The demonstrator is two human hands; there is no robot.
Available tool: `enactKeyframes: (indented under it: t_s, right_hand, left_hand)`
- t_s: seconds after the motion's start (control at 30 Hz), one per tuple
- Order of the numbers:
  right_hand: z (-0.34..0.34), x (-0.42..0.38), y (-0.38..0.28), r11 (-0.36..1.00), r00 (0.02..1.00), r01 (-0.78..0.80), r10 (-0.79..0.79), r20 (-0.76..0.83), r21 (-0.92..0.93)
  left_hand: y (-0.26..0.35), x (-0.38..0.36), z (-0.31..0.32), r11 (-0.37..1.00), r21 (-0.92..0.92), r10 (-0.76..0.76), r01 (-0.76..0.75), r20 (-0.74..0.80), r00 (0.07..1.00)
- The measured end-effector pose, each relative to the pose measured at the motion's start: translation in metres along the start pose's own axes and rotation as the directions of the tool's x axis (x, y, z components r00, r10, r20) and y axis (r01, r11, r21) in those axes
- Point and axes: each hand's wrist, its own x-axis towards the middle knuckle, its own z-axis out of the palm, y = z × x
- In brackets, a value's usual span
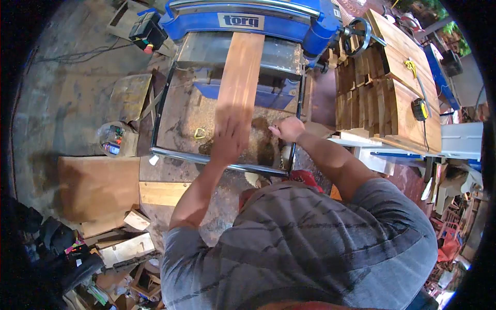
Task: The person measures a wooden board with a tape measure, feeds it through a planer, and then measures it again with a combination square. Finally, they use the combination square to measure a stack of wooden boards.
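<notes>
A long wooden board (239, 72) runs from under the blue thickness planer (243, 23) towards me. My left hand (227, 142) lies on its near end, fingers stretched out along the wood. To the right of the board, my right hand (289, 129) is closed above the right side of the black metal frame (227, 168). Its inner side is hidden, so whatever it may hold does not show. The planer's grey bed (204, 49) carries the far part of the board.
Stacked boards (361, 101) stand at right, with a tape measure (419, 109) on top. A handwheel (357, 37) sticks out from the planer. Wood shavings lie inside the frame. At left are a bucket (116, 138), a brown sheet (98, 181) and scrap wood.
</notes>
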Motion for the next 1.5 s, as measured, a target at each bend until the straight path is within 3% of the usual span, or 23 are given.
enactKeyframes:
  t_s: [0.23, 0.43, 0.5, 0.57, 0.63, 0.7, 0.73, 0.8, 0.9, 0.97, 1.0, 1.07, 1.13, 1.17, 1.2, 1.23, 1.27, 1.3, 1.33, 1.37, 1.4, 1.47, 1.5]
  right_hand:
    - [-0.001, 0.003, 0.0, 1.0, 1.0, 0.006, -0.005, 0.021, -0.031]
    - [-0.001, 0.001, 0.0, 1.0, 0.999, 0.014, -0.014, 0.03, 0.01]
    - [-0.023, -0.005, -0.014, 0.995, 0.984, -0.095, 0.098, 0.147, -0.025]
    - [-0.044, -0.012, -0.022, 0.988, 0.954, -0.129, 0.146, 0.261, -0.083]
    - [-0.026, -0.005, -0.011, 0.968, 0.915, -0.245, 0.251, 0.317, -0.06]
    - [-0.014, -0.003, -0.007, 0.983, 0.949, -0.181, 0.178, 0.258, -0.012]
    - [-0.009, -0.002, -0.008, 0.994, 0.975, -0.107, 0.102, 0.198, 0.015]
    - [0.002, 0.002, -0.001, 0.998, 0.994, -0.006, -0.001, 0.109, 0.057]
    - [0.001, 0.008, 0.025, 0.983, 0.997, 0.072, -0.071, -0.011, 0.169]
    - [-0.029, -0.001, 0.027, 0.762, 0.952, 0.264, -0.109, -0.286, 0.591]
    - [-0.082, -0.019, 0.027, 0.803, 0.961, 0.25, -0.139, -0.238, 0.54]
    - [-0.143, -0.034, 0.062, 0.664, 0.909, 0.386, -0.158, -0.385, 0.64]
    - [-0.223, -0.049, 0.118, 0.921, 0.944, 0.137, -0.01, -0.329, 0.364]
    - [-0.283, -0.084, 0.136, 0.899, 0.882, 0.195, 0.014, -0.471, 0.392]
    - [-0.311, -0.09, 0.172, 0.875, 0.869, 0.008, 0.233, -0.436, 0.484]
    - [-0.315, -0.085, 0.247, 0.895, 0.789, 0.053, 0.234, -0.568, 0.443]
    - [-0.354, -0.109, 0.265, 0.849, 0.707, -0.192, 0.467, -0.531, 0.492]
    - [-0.357, -0.113, 0.36, 0.947, 0.684, -0.14, 0.304, -0.663, 0.29]
    - [-0.362, -0.128, 0.419, 0.941, 0.632, -0.293, 0.325, -0.704, 0.171]
    - [-0.364, -0.153, 0.471, 0.94, 0.611, -0.341, 0.215, -0.762, -0.009]
    - [-0.38, -0.174, 0.478, 0.808, 0.613, -0.584, 0.5, -0.612, 0.076]
    - [-0.356, -0.209, 0.569, 0.817, 0.65, -0.567, 0.522, -0.552, 0.104]
    - [-0.325, -0.221, 0.637, 0.765, 0.65, -0.602, 0.636, -0.417, 0.229]
  left_hand:
    - [0.022, -0.03, 0.022, 0.998, 0.023, -0.056, 0.06, -0.147, 0.988]
    - [0.027, -0.045, 0.045, 0.994, -0.1, -0.079, 0.053, -0.286, 0.955]
    - [0.028, -0.05, 0.055, 0.947, -0.311, -0.203, 0.077, -0.397, 0.895]
    - [0.028, -0.058, 0.065, 0.955, -0.241, -0.235, 0.174, -0.253, 0.938]
    - [0.02, -0.059, 0.078, 0.944, -0.288, -0.219, 0.16, -0.187, 0.958]
    - [0.047, -0.049, 0.034, 0.96, -0.158, -0.258, 0.229, -0.197, 0.946]
    - [0.045, -0.047, 0.036, 0.966, -0.157, -0.233, 0.203, -0.205, 0.951]
    - [0.036, -0.046, 0.04, 0.942, -0.255, -0.238, 0.217, -0.055, 0.97]
    - [0.053, -0.042, 0.021, 0.974, -0.109, -0.215, 0.2, -0.14, 0.967]
    - [0.054, -0.038, 0.02, 0.968, -0.062, -0.247, 0.241, -0.11, 0.963]
    - [0.055, -0.039, 0.02, 0.956, -0.026, -0.294, 0.293, -0.087, 0.952]
    - [0.062, -0.037, 0.019, 0.934, -0.017, -0.356, 0.357, -0.134, 0.925]
    - [0.066, -0.035, 0.021, 0.906, -0.014, -0.417, 0.422, -0.187, 0.889]
    - [0.065, -0.036, 0.022, 0.9, -0.047, -0.435, 0.433, -0.152, 0.887]
    - [0.062, -0.036, 0.023, 0.894, -0.08, -0.447, 0.44, -0.117, 0.887]
    - [0.06, -0.034, 0.025, 0.883, -0.077, -0.469, 0.463, -0.135, 0.873]
    - [0.058, -0.032, 0.028, 0.879, -0.045, -0.477, 0.475, -0.135, 0.869]
    - [0.057, -0.033, 0.031, 0.87, -0.015, -0.49, 0.492, -0.132, 0.862]
    - [0.056, -0.034, 0.035, 0.845, 0.026, -0.525, 0.535, -0.155, 0.837]
    - [0.054, -0.033, 0.041, 0.812, 0.065, -0.563, 0.58, -0.173, 0.808]
    - [0.052, -0.032, 0.052, 0.765, 0.116, -0.592, 0.633, -0.261, 0.763]
    - [0.052, -0.032, 0.067, 0.683, 0.114, -0.642, 0.722, -0.379, 0.667]
    - [0.053, -0.027, 0.069, 0.658, 0.058, -0.666, 0.75, -0.419, 0.617]
